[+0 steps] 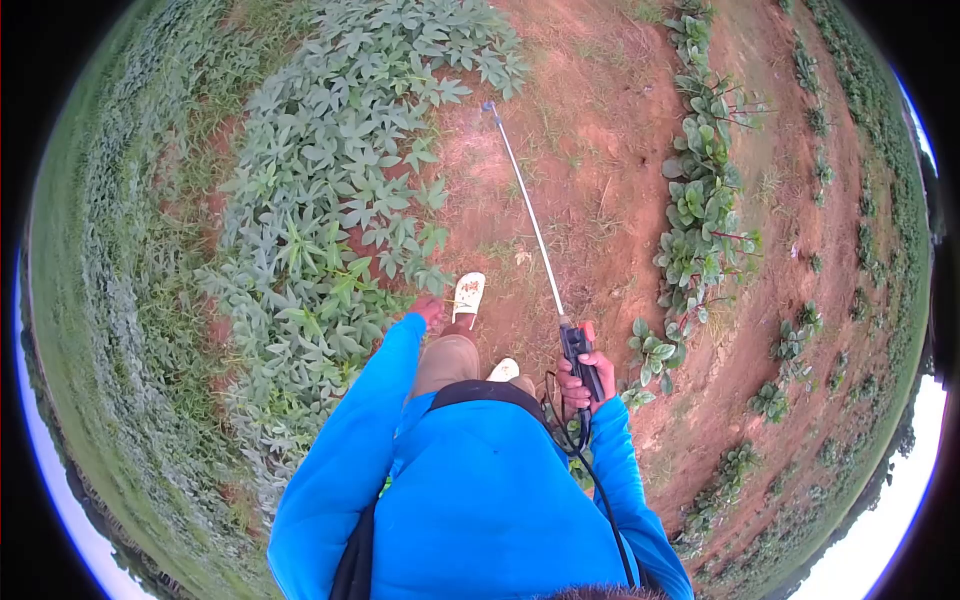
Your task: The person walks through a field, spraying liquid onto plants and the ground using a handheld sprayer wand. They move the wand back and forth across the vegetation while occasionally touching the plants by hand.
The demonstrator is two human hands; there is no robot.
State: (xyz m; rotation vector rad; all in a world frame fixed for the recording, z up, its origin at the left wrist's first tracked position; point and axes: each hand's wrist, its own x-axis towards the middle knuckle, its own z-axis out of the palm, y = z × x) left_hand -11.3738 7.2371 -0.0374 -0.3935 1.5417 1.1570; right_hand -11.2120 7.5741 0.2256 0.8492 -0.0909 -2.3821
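Note:
My right hand is wrapped round the black handle of a sprayer wand. The handle has a red-orange piece near the thumb, and a black hose runs from it back past my waist. The thin metal tube reaches forward and slightly left, ending in a blue nozzle over the soil, with a faint pale haze beside it. My left hand hangs low beside the leafy plants, its fingers looking curled. A thin straw-coloured line shows at its fingertips; what it is remains unclear.
Reddish bare soil with sparse grass forms the path under my pale clogs. Dense lobed foliage borders it on the left. A row of broad-leaved plants runs along the right, with further rows beyond.

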